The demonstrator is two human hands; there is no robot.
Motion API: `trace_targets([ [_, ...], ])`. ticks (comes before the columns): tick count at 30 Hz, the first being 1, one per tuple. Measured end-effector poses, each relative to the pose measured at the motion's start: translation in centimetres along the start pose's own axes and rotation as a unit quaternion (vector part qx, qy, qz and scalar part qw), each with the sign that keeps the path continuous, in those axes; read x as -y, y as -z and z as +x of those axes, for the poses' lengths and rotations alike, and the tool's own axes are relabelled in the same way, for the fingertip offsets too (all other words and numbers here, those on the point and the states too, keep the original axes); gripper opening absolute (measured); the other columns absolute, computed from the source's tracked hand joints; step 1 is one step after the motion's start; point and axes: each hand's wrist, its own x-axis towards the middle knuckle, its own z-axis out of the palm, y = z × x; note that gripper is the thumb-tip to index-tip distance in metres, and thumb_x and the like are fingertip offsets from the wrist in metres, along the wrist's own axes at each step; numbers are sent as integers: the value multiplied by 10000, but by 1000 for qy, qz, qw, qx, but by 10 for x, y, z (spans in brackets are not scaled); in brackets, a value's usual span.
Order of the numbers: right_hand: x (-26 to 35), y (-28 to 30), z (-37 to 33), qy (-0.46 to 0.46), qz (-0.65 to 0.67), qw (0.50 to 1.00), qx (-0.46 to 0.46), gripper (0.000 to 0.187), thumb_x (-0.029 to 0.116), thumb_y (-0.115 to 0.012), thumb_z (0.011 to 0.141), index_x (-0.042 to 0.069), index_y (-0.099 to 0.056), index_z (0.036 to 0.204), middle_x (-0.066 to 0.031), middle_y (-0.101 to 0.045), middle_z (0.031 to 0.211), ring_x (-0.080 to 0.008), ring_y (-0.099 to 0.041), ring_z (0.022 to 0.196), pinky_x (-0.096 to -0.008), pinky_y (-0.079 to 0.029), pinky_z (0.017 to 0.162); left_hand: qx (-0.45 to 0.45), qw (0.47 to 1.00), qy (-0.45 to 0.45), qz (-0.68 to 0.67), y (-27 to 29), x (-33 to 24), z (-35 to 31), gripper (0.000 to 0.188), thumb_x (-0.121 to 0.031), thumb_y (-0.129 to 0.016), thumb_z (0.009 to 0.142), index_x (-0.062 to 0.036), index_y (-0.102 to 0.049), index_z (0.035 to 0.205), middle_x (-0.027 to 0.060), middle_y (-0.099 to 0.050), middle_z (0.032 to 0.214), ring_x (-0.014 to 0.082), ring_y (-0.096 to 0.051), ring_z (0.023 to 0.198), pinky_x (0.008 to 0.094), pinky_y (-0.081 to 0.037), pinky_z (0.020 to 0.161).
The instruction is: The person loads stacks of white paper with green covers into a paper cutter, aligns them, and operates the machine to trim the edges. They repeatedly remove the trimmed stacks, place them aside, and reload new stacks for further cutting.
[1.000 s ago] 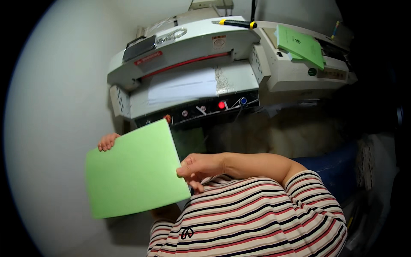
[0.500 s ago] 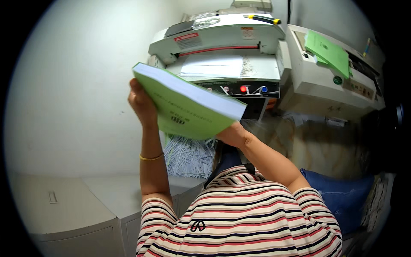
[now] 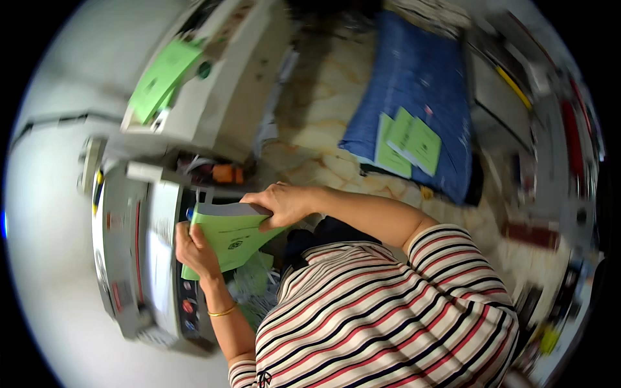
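**Thick green book (image 3: 228, 246) held up before a striped shirt (image 3: 388, 317)**

Below the book lies a pale, crinkled tangle (image 3: 257, 288), partly filmy; the edges of whatever holds it are hidden. A dark recess between the two machines takes in an orange object (image 3: 228, 173), its kind too blurred to tell. On the flat bed of the metal cutting machine (image 3: 111, 255) rest smooth white sheets (image 3: 160, 258).

The book is in the air, close in front of the body and beside the cutting machine. It is a thick rectangular block with a plain green cover, bearing a dark emblem and small print, and its pale page edges face up. The left grip (image 3: 197, 252) is clamped on its left side, and the right grip (image 3: 281, 204) is clamped over the upper right corner, thumb on the cover. A slim gold bangle (image 3: 223, 311) rings the left wrist.

Green booklets (image 3: 163, 81) lie on the boxy off-white machine (image 3: 236, 84). Two thinner green ones (image 3: 414, 143) lie on creased blue fabric (image 3: 420, 61), above a glossy floor (image 3: 317, 110) with brownish marble veining.
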Motion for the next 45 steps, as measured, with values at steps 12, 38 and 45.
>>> trace_targets([
  [12,-113,-119,-184,-314,407,641,-570,417,134,-683,819,12,-570,1202,-100,-660,1028,-167,-628,901,-345,-512,754,245,933,-143,-222,-159,-93,26,213,-125,-634,923,-2,-566,1083,124,-594,963,246,-582,856,328,-484,778],
  [38,-459,-60,-350,-379,509,345,-692,256,290,-541,922,48,-574,1000,-128,-651,908,-244,-632,707,-390,-552,618,323,944,59,-3,-133,-20,-10,238,-160,-650,855,-66,-584,1063,132,-644,953,290,-653,906,373,-527,758],
  [45,-375,-90,-143,-356,523,633,-446,146,-14,-554,836,74,-560,952,-97,-603,732,-200,-588,551,-309,-475,446,87,990,-95,65,-171,27,130,407,-126,-684,787,-84,-563,1173,135,-568,1130,343,-529,1085,423,-441,880],
])
